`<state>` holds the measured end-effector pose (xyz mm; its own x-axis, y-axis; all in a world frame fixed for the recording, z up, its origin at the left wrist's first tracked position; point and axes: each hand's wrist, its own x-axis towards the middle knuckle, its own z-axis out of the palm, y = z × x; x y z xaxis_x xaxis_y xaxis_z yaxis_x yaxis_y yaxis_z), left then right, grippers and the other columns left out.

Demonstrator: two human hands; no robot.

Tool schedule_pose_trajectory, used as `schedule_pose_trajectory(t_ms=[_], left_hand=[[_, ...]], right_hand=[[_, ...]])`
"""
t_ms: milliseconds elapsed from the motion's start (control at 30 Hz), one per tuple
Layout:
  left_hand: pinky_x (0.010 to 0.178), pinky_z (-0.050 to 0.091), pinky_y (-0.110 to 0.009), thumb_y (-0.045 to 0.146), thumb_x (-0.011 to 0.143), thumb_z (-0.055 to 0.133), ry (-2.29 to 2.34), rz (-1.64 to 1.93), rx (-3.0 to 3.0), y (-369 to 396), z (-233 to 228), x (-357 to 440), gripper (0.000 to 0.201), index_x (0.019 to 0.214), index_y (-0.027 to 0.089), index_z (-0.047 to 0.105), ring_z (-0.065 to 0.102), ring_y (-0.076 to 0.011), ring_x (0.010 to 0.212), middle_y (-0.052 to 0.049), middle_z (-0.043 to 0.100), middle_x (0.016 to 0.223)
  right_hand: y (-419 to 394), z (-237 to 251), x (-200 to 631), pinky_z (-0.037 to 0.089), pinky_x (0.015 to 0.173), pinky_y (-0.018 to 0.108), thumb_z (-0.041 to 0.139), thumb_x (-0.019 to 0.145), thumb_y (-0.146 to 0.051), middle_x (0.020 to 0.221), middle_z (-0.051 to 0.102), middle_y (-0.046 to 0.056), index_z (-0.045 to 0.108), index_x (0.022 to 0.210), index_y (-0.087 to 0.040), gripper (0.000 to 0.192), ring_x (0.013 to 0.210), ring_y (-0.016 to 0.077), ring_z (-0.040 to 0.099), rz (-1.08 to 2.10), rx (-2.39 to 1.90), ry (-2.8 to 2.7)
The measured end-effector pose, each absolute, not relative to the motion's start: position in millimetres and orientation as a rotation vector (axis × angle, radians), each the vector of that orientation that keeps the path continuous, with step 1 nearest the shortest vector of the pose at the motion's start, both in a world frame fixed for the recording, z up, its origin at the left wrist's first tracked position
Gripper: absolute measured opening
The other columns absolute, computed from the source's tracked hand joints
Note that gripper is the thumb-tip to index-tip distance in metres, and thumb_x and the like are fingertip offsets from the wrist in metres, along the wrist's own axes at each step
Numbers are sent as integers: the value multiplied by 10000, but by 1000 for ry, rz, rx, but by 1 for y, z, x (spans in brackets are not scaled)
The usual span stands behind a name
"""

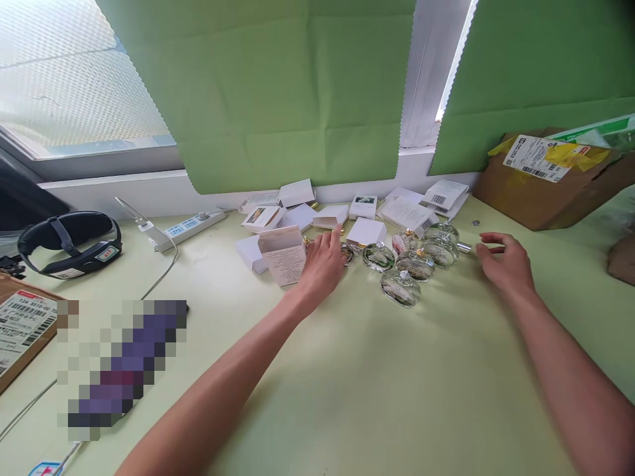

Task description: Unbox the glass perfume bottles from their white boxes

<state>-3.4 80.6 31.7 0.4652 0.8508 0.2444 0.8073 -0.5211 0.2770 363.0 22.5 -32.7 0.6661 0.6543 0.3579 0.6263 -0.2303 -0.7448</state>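
Several round clear glass bottles stand in a cluster on the pale green table. My left hand reaches to the left end of the cluster, fingers resting near a small bottle with a gold cap and an open white box. My right hand hovers at the right end of the cluster, fingers apart, touching or almost touching a small silver cap. Neither hand clearly holds anything.
Several small white cartons lie scattered behind the bottles by the window sill. A power strip and a black headset lie at the left. A brown cardboard parcel sits at the right, another parcel at the far left.
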Motion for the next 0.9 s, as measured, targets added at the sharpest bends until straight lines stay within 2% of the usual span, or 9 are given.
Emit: schedule_pose_trajectory(t_ms=[167, 400, 533, 633, 733, 900], left_hand=[[1107, 334, -508, 215, 904, 588, 1303, 665, 2655, 78, 43, -6, 780, 1548, 263, 150, 396, -317, 1324, -136, 440, 1435], [1106, 362, -485, 186, 955, 508, 1080, 837, 2695, 65, 56, 0, 688, 1552, 259, 174, 414, -293, 1323, -129, 482, 1418], [1103, 394, -465, 165, 968, 467, 912, 846, 2604, 61, 56, 1, 672, 1556, 270, 160, 441, -275, 1343, -137, 478, 1438], [1114, 404, -467, 165, 960, 480, 833, 766, 2518, 60, 49, 3, 701, 1562, 267, 138, 444, -277, 1373, -151, 460, 1474], [1115, 414, -478, 166, 956, 484, 817, 711, 2482, 59, 38, 7, 717, 1572, 265, 131, 465, -285, 1370, -160, 453, 1494], [1011, 484, -506, 178, 970, 450, 949, 632, 2451, 63, 29, 19, 741, 1603, 253, 73, 578, -323, 1250, -206, 419, 1533]], right_hand=[[21, -29, 367, 506, 804, 373, 604, 749, -327, 1152, 671, 77, 659, 1056, -240, 324, 865, 214, 642, -4, -1884, -930], [19, -35, 386, 510, 747, 337, 558, 768, -265, 1140, 684, 87, 615, 1115, -221, 354, 874, 208, 640, -64, -1896, -781], [24, -44, 391, 518, 734, 307, 557, 831, -231, 1197, 685, 104, 593, 1201, -207, 373, 893, 196, 651, -62, -1962, -793], [35, -44, 400, 539, 804, 329, 580, 905, -225, 1262, 658, 119, 570, 1282, -197, 378, 937, 193, 662, -70, -2061, -837], [51, -32, 415, 546, 902, 396, 613, 966, -319, 1301, 630, 105, 615, 1260, -221, 309, 1040, 205, 654, -72, -2167, -991], [78, -10, 435, 531, 960, 433, 568, 1000, -343, 1358, 601, 97, 627, 1270, -239, 296, 1142, 222, 627, -40, -2219, -1395]])
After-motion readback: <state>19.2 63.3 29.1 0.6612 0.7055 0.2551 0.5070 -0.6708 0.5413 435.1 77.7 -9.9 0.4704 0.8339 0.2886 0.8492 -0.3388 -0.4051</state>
